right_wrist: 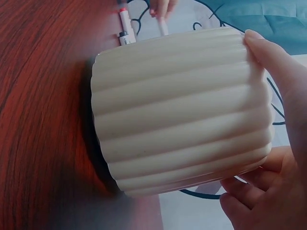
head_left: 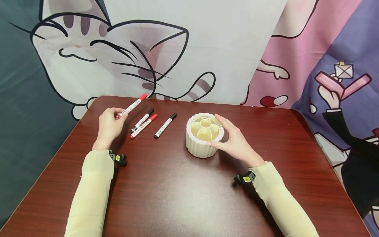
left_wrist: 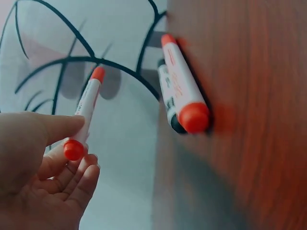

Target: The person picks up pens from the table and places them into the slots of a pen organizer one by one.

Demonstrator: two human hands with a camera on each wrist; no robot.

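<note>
Though glossy, dark table (head_left: 165, 171) beside printed cloth (head_left: 237, 49).

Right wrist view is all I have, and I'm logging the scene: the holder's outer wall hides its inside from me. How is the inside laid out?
Observer: From the head view, the cream holder is divided into compartments around a round central one.
Operator: Thanks. At the top of my view I see part of a marker by the left hand, but not its cap. What colour is it?
Observer: Red; the left hand pinches a red-capped marker.
Operator: And how many lie on the table? I only catch bits of them past the holder.
Observer: Three markers lie on the table.
</note>
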